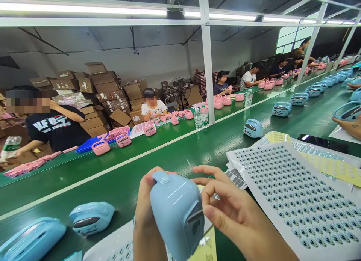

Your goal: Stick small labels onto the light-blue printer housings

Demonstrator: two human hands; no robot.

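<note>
Left hand (148, 201) grips a blue casing (176, 212), right hand (234, 212) touching it, beside a sticker sheet (296, 193)

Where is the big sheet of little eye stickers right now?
The sticker sheet lies at lower right on the green belt, just right of the right hand.

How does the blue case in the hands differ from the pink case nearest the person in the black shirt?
The blue case is pale blue; the pink case is pink. The blue case is held up off the belt, gripped by the left hand with the right hand at its side; the pink case rests on the far side of the belt, untouched. Both share a rounded shape with a slot.
</note>
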